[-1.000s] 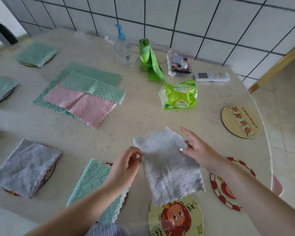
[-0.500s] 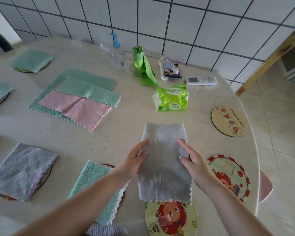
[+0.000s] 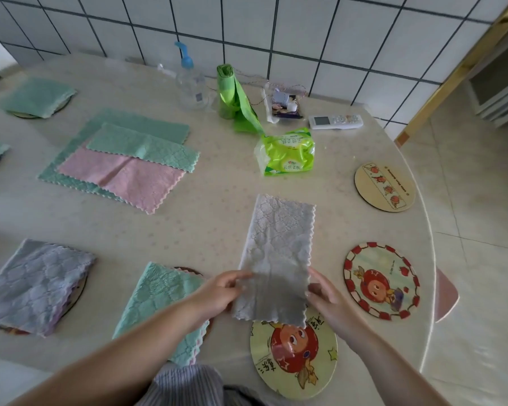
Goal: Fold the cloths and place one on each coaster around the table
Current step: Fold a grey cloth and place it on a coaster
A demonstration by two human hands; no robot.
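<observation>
Grey cloth (image 3: 279, 253), a quilted strip with scalloped edges, lies lengthwise on the speckled round table (image 3: 217, 218). Its near end is lifted: the left hand (image 3: 217, 294) pinches the near left corner and the right hand (image 3: 329, 297) pinches the near right corner. That end overhangs the top rim of a glossy round yellow coaster (image 3: 294, 358) printed with a red cartoon face. Right of the cloth sit a red-bordered coaster (image 3: 381, 281) and, farther back, a plain wooden one (image 3: 384, 187). Left of the cloth, a folded green cloth (image 3: 159, 306) and a folded grey one (image 3: 35, 285) each cover a coaster. Behind those lie flat green and pink cloths (image 3: 121, 162), stacked. Beyond the grey strip lie a crinkly green tissue pack (image 3: 286, 152) and an upright roll of green bags (image 3: 228, 95).
</observation>
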